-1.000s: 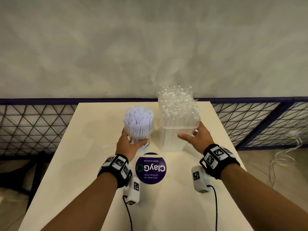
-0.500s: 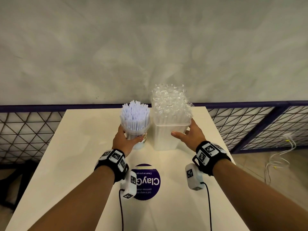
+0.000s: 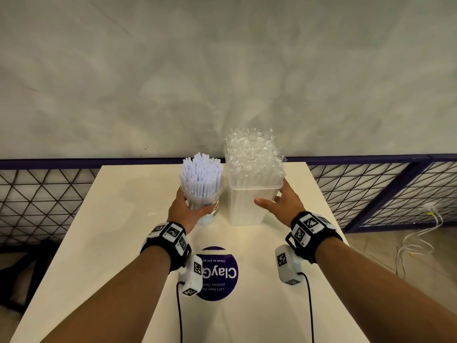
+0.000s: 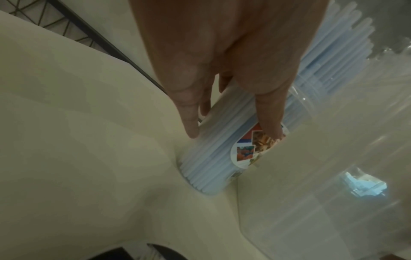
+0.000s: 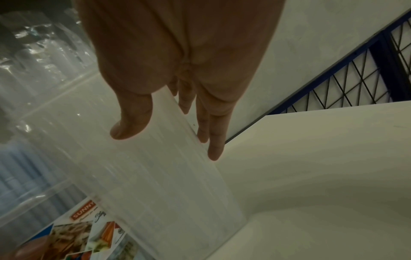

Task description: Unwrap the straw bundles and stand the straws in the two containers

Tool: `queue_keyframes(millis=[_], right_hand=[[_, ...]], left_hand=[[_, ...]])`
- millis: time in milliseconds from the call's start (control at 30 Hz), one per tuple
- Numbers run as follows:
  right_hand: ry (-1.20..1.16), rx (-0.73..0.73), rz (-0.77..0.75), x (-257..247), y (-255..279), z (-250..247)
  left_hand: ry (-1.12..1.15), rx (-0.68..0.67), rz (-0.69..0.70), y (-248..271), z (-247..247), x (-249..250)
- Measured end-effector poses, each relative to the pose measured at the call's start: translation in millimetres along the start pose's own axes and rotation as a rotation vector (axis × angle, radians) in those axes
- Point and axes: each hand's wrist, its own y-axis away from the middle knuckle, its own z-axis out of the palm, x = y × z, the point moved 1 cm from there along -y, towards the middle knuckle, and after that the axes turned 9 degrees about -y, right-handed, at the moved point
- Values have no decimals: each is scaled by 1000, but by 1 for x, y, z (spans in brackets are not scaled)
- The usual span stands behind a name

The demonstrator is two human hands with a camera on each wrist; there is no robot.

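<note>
A round clear container (image 3: 203,194) packed with upright pale blue straws (image 3: 200,174) stands at the far middle of the cream table (image 3: 118,231). My left hand (image 3: 189,210) grips its lower left side, thumb across the label (image 4: 251,147). Touching it on the right is a square translucent container (image 3: 249,206) full of clear-wrapped straws (image 3: 254,154). My right hand (image 3: 280,203) holds its right front corner, thumb on the front wall (image 5: 131,126), fingers (image 5: 213,140) along the side wall. In the wrist views both containers (image 4: 211,161) (image 5: 169,184) rest on the table.
A round purple sticker (image 3: 222,273) lies on the table between my forearms. A dark blue rail with wire mesh (image 3: 37,199) runs behind the table's far edge below a grey wall. White cables (image 3: 420,241) lie on the floor at the right.
Both containers, held in my hands, have slid away from me toward the table's far edge, opening a gap from the purple sticker. The grips have not changed.
</note>
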Motion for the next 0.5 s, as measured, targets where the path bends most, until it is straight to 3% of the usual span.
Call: queue_keyframes(millis=[367, 500], right_hand=[[-3, -23, 15, -2, 2, 1], [30, -6, 3, -15, 14, -4]], left_hand=[[-233, -36, -157, 5, -15, -3], [-297, 18, -126, 16, -34, 4]])
